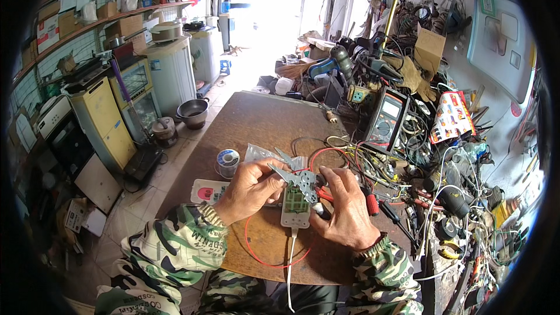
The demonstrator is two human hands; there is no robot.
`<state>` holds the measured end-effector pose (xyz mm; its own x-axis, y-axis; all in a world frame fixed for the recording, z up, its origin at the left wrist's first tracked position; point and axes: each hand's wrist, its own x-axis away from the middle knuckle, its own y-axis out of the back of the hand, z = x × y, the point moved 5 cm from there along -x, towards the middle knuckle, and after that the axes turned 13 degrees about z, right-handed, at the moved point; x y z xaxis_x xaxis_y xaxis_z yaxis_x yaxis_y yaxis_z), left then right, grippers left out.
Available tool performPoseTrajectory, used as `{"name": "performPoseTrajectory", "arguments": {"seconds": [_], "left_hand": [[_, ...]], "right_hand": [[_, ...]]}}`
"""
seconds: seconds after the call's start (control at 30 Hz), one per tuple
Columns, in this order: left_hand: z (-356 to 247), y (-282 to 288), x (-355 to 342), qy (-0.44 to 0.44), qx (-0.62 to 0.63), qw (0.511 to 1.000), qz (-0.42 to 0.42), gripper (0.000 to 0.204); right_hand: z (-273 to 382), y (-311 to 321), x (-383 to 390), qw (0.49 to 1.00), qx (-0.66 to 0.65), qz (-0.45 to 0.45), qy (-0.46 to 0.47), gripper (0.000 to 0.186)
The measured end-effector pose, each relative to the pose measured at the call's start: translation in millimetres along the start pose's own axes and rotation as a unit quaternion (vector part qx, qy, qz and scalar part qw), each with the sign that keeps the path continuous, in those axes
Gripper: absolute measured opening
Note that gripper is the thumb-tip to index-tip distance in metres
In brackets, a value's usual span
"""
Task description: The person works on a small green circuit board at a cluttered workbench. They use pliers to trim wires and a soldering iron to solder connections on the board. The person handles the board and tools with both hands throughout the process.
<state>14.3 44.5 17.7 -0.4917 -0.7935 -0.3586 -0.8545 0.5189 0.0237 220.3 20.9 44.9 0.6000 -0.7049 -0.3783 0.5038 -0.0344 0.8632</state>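
My right hand (344, 210) grips a grey metal wire stripper (304, 184), its jaws open toward the upper left above an opened white power strip (294, 219) with green insides and a white cord. My left hand (251, 189) is closed in a pinch on a thin red wire (251, 242) beside the jaws; the wire loops down over the tabletop. Behind my left hand lie a solder spool (227, 162), a clear plastic bag (259, 153) and a white cover with a red switch (205, 191).
The brown table (245, 116) carries a multimeter (383, 119) and a dense tangle of cables, tools and parts (443, 210) along its right. Left stand shelves, cabinets (99, 122) and a pot (192, 108) on the floor. A bright doorway (268, 0) is at the back.
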Motion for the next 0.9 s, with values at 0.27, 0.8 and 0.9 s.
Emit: {"name": "performPoseTrajectory", "arguments": {"seconds": [0.27, 0.8, 0.9], "left_hand": [[1.4, -2.4, -2.1, -0.009, -0.002, 1.000, -0.006, 0.014], [-3.9, -1.3, -1.0, 0.005, -0.056, 0.998, -0.003, 0.019], [-1.9, 1.9, -1.0, 0.011, -0.065, 0.998, 0.007, 0.021]], "right_hand": [[0.2, 0.9, 0.2, 1.000, -0.011, 0.001, -0.009, 0.076], [-3.6, -5.7, 1.4, 0.999, -0.044, 0.003, -0.011, 0.069], [-3.7, -6.2, 1.3, 0.998, -0.062, 0.010, -0.018, 0.066]]}}
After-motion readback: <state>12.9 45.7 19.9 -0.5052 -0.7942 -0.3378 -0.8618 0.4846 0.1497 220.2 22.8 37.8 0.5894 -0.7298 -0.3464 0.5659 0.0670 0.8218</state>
